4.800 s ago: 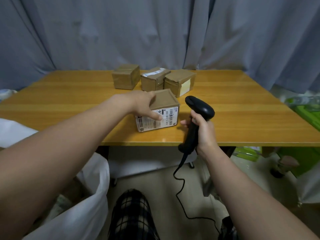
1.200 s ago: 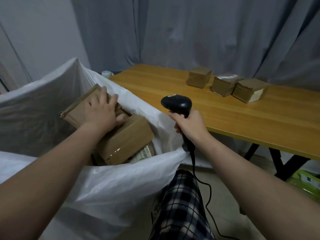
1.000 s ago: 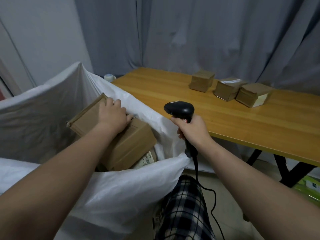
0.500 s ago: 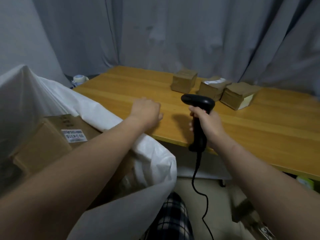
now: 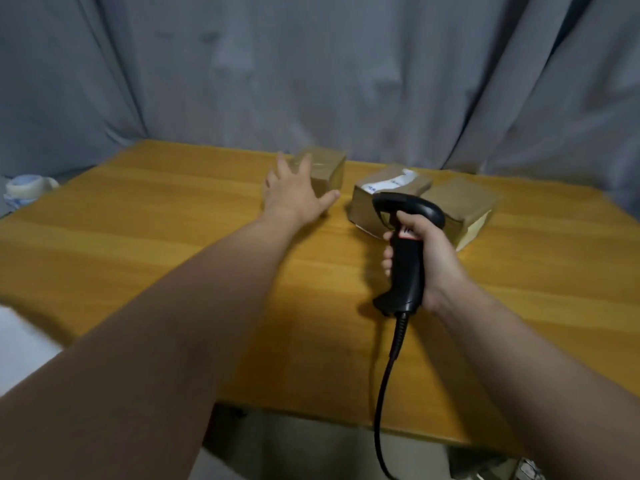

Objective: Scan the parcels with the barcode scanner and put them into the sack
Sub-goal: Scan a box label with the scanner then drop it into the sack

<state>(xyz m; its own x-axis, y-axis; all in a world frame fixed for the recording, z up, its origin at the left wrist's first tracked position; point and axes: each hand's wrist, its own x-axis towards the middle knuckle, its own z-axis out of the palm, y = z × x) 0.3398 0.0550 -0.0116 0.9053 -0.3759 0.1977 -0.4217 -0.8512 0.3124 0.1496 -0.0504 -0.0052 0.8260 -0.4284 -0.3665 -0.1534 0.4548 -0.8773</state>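
Observation:
Three brown cardboard parcels stand at the back of the wooden table [image 5: 138, 244]. My left hand [image 5: 294, 194] is stretched out with fingers spread, right in front of the left parcel [image 5: 329, 168]; contact cannot be told. The middle parcel [image 5: 388, 188] carries a white label on top. The right parcel [image 5: 464, 206] sits beside it. My right hand [image 5: 426, 265] grips the handle of the black barcode scanner [image 5: 405, 237], held upright above the table with its head in front of the middle parcel. A corner of the white sack [image 5: 20, 344] shows at the left edge.
Grey curtains [image 5: 311, 71] hang behind the table. A roll of tape [image 5: 24, 188] lies off the table's far left corner. The scanner's black cable [image 5: 388, 382] hangs down over the table's front edge.
My left hand left the parcel in the sack and reached across the table to the left parcel. The view swung from the sack back to the table. My right hand kept the scanner.

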